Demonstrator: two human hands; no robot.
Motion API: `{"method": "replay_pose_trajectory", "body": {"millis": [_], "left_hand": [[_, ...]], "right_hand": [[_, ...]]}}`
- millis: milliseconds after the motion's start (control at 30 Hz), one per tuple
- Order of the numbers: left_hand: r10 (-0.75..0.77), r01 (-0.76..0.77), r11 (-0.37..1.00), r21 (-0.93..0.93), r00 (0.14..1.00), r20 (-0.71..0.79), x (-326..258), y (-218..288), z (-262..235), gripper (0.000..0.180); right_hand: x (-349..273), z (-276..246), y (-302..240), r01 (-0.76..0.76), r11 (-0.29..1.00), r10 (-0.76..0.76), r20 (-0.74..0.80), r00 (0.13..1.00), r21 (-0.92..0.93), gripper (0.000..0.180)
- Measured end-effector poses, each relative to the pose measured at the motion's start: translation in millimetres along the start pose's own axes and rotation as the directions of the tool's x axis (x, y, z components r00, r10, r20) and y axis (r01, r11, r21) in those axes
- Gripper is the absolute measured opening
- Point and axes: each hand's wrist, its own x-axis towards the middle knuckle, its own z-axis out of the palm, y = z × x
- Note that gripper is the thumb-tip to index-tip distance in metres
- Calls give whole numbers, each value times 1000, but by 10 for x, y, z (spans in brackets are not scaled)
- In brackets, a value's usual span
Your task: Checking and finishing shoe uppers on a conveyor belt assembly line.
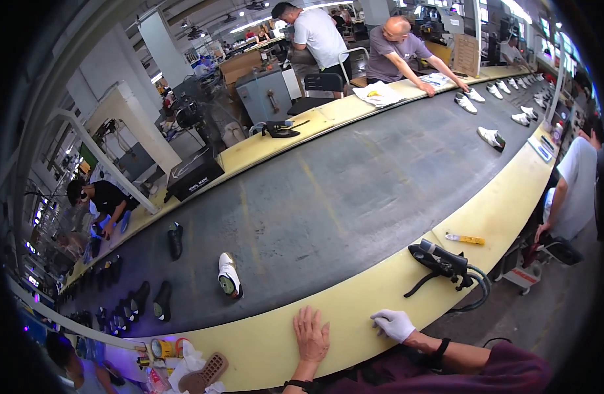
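Observation:
My bare left hand [311, 333] lies flat on the near yellow bench edge [262, 351], fingers stretched out and nothing in them. To its right, my right hand [392, 324] wears a white glove and rests on the same edge. Its fingers are loosely bent and apart, with no object visible in them. Beyond the gloved hand sits a black hand tool [440, 261] with a lever and a dark hose. A yellow utility knife [465, 239] lies just past that tool. On the dark conveyor belt [354, 197], a white shoe [228, 276] stands ahead and left of my left hand.
Black shoes [140, 299] cluster at the belt's left end; white shoes [491, 137] line its right end. A brown shoe sole [205, 373] and tape rolls [161, 348] lie at near left. A shoe box [194, 172] stands on the far ledge. A co-worker [407, 56] reaches toward white shoes.

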Motion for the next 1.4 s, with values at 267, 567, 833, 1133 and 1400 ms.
{"method": "replay_pose_trajectory", "body": {"millis": [267, 567, 833, 1133, 1400], "left_hand": [[-11, 11, 1000, 3, 1000, -13, 12, 0, -27, 50], [-3, 3, 1000, 5, 1000, -23, 26, 14, -30, 49], [1, -1, 1000, 18, 1000, -28, 14, 26, -38, 51], [16, -15, 1000, 19, 999, -42, 15, 12, -8, 50], [22, -21, 1000, 10, 999, -32, 15, 17, -27, 49]], "right_hand": [[-9, 34, -27, 76, 996, -78, -43, 996, -48, 22], [-4, 60, 29, 107, 993, -111, -69, 991, -58, 20], [-15, 60, 33, 132, 989, -137, -68, 988, -73, 19], [-18, 75, 48, 122, 991, -127, -90, 988, -56, 19], [-22, 127, 146, 229, 963, -245, -107, 964, -144, 18]]}}
